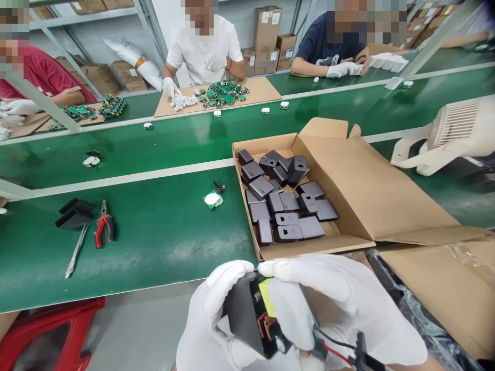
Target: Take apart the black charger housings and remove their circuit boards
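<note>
My left hand, in a white glove, is closed around a dark grey plastic housing near the bottom of the view. My right hand, also gloved, is closed on a circuit board at the housing's open side. Yellow tape and copper-coloured parts show on the board, which sits at least partly within the housing. A gloved finger covers much of it, so its depth inside is hidden. Black and red wires trail to the right below my right hand, near a black connector.
An open cardboard box ahead holds several dark housings. On the green bench lie pliers, a metal tool, black shells and a small board. A fan stands right. Co-workers sit across the conveyor.
</note>
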A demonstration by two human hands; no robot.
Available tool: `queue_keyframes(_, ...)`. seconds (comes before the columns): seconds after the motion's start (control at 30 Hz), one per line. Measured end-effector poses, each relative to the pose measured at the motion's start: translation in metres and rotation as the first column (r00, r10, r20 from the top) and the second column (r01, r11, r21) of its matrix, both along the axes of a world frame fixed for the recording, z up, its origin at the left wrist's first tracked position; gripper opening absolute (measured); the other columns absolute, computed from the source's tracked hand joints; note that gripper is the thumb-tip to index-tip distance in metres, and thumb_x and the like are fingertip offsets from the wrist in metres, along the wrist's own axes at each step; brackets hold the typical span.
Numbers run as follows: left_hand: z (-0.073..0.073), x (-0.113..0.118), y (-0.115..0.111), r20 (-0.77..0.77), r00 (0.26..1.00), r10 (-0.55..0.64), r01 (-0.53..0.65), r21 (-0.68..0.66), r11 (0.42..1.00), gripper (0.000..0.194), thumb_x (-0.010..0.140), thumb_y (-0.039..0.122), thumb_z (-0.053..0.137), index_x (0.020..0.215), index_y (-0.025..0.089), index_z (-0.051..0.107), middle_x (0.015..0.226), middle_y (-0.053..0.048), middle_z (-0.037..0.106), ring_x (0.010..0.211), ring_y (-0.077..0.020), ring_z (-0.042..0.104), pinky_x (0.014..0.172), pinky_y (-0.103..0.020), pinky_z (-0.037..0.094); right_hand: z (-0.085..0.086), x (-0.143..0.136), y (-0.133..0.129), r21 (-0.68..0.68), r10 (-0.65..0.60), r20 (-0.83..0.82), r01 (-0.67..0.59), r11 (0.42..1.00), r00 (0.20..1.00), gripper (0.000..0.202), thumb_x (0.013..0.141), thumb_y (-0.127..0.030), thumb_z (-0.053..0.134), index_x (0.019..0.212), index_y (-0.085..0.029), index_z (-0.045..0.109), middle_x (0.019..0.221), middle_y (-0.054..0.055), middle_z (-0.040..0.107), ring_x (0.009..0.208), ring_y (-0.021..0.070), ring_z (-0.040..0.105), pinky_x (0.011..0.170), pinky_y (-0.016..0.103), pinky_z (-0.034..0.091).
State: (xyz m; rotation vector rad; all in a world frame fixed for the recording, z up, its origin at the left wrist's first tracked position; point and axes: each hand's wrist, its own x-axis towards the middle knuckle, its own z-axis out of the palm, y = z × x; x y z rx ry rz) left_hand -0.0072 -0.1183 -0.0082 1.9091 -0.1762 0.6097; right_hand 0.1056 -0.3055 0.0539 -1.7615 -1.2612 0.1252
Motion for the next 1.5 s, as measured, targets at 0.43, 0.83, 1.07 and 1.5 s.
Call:
queue_keyframes(0.43, 0.001, -0.001, 0.000, -0.034, 0.999, -0.008, 0.007, -0.011, 1.000, 0.069, 0.075, 0.052, 0.076, 0.135, 0.027, 0.053, 0.121, -0.011, 0.067, 0.106, -0.0275, 0.066, 0.090, -0.035, 0.056, -0.006, 0.000, 0.010, 0.228, 0.261, -0.331, -0.191, 0.955, 0.907, 0.048, 0.094, -0.042, 0.052, 0.139, -0.030, 0.041, 0.073, -0.003, 0.071, 0.063, 0.0141, 0.066, 0.065, 0.024, 0.054)
queue_keyframes(0.83, 0.003, -0.002, 0.000, -0.046, 0.999, 0.015, -0.015, -0.005, 1.000, 0.064, 0.078, 0.057, 0.071, 0.132, 0.026, 0.055, 0.117, -0.012, 0.067, 0.104, -0.0280, 0.067, 0.087, -0.035, 0.057, -0.021, -0.003, 0.010, 0.200, 0.250, -0.427, -0.179, 0.963, 0.869, 0.056, 0.086, -0.045, 0.067, 0.133, -0.022, 0.048, 0.073, -0.004, 0.068, 0.061, 0.0127, 0.066, 0.069, 0.023, 0.055)
queue_keyframes(1.07, 0.003, 0.000, 0.001, -0.022, 1.000, 0.007, -0.008, -0.006, 1.000, 0.065, 0.080, 0.063, 0.065, 0.134, 0.028, 0.054, 0.117, -0.011, 0.067, 0.104, -0.0266, 0.068, 0.086, -0.032, 0.058, -0.014, -0.001, 0.010, 0.138, 0.223, -0.390, -0.182, 0.973, 0.893, 0.046, 0.092, -0.040, 0.059, 0.133, -0.022, 0.049, 0.074, -0.002, 0.070, 0.064, 0.0128, 0.066, 0.070, 0.024, 0.053)
queue_keyframes(1.5, 0.000, -0.006, 0.005, -0.037, 0.999, 0.003, -0.002, 0.024, 1.000, 0.072, 0.075, 0.054, 0.075, 0.137, 0.026, 0.050, 0.122, -0.012, 0.065, 0.107, -0.0313, 0.066, 0.090, -0.039, 0.058, -0.012, 0.001, 0.017, 0.127, 0.235, -0.417, -0.200, 0.972, 0.878, 0.038, 0.094, -0.046, 0.055, 0.119, -0.018, 0.059, 0.064, -0.003, 0.068, 0.055, 0.0120, 0.066, 0.063, 0.021, 0.055)
